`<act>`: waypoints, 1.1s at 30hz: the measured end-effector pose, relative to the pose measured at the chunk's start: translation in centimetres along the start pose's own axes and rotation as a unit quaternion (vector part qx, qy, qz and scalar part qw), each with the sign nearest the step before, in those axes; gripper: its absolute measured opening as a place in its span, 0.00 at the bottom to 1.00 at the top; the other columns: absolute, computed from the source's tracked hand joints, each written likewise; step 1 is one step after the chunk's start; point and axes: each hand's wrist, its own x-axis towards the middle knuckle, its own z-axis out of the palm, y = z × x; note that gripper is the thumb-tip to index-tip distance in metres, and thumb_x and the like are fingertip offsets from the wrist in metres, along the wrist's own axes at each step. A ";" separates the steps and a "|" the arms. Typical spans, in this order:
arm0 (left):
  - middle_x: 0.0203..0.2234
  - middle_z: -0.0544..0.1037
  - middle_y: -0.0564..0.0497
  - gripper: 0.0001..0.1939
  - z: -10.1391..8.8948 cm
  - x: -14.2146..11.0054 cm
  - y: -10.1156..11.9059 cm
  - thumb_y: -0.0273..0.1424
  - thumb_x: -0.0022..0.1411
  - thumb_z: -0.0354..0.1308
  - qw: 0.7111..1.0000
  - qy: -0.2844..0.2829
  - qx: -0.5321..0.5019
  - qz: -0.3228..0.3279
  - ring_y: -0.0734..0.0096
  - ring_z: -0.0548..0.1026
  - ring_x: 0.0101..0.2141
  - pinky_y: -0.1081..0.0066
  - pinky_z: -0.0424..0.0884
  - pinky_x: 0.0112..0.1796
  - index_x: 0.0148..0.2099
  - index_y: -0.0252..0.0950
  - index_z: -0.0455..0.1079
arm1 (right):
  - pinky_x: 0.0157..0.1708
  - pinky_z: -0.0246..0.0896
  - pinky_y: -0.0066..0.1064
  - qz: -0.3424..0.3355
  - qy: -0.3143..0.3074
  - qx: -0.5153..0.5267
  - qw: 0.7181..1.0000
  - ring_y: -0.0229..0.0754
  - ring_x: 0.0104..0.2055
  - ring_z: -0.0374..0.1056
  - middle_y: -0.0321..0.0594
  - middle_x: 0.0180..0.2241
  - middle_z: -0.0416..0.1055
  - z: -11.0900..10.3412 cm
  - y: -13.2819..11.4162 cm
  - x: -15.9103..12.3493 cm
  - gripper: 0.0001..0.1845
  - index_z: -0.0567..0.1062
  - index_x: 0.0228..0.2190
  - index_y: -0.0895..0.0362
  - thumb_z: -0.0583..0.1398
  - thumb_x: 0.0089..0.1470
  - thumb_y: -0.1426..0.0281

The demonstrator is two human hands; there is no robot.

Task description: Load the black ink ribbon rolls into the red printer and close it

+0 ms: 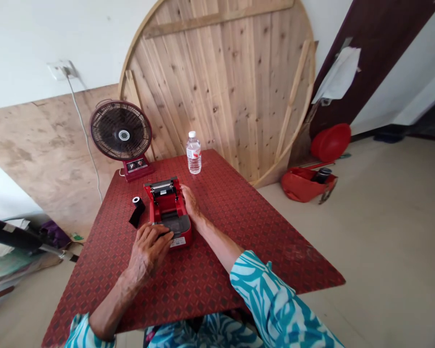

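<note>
A small red label printer (186, 236) stands on the table with its lid (163, 187) raised, showing the dark inside. My left hand (150, 246) lies over its near left corner, fingers bent and together on the grey front cover (177, 223). Against the printer's right side, my right hand (191, 202) grips near the lid's hinge; some of its fingers are hidden behind the printer. Just left of the printer is a roll of black ribbon (136, 200), with a loose black strip (136, 216) trailing from it toward me.
The table (239, 232) has a red patterned cover. At its far end stand a fan (121, 130) and a water bottle (194, 154). A round wooden board (217, 87) leans on the wall behind. On the floor at right are a red basin (331, 142) and an orange-red bag (300, 186).
</note>
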 end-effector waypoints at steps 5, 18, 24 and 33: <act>0.39 0.80 0.47 0.09 0.1 0.0 0.1 0.25 0.65 0.56 1.000 0.011 0.007 0.002 0.63 0.76 0.43 0.58 0.68 0.49 0.47 0.39 0.73 | 0.56 0.61 0.45 0.025 0.001 -0.002 1.000 0.48 0.53 0.68 0.42 0.47 0.75 0.6 -1.2 1.0 0.28 0.75 0.45 0.53 0.51 0.56 0.47; 0.41 0.79 0.46 0.10 0.4 -0.4 0.5 0.25 0.63 0.59 0.999 0.026 0.017 -0.013 0.59 0.75 0.46 0.54 0.67 0.52 0.47 0.38 0.73 | 0.59 0.54 0.39 -0.023 -0.013 -0.054 0.998 0.45 0.53 0.65 0.39 0.44 0.73 -1.2 -4.8 -1.8 0.19 0.78 0.27 0.51 0.54 0.55 0.54; 0.43 0.79 0.45 0.09 0.0 -0.8 0.0 0.30 0.65 0.57 0.998 0.013 -0.037 -0.049 0.58 0.75 0.48 0.53 0.67 0.53 0.47 0.41 0.75 | 0.53 0.60 0.39 0.014 0.011 -0.031 0.999 0.45 0.51 0.67 0.40 0.47 0.72 -1.7 -4.3 -5.1 0.10 0.79 0.28 0.51 0.60 0.50 0.60; 0.50 0.76 0.39 0.31 1.6 0.7 -6.2 0.49 0.54 0.63 0.808 0.055 -0.362 -0.462 0.54 0.75 0.51 0.60 0.72 0.49 0.55 0.35 0.68 | 0.54 0.62 0.42 0.078 0.018 0.048 0.996 0.46 0.49 0.69 0.40 0.46 0.74 -0.9 -3.9 -4.9 0.15 0.76 0.39 0.52 0.60 0.47 0.64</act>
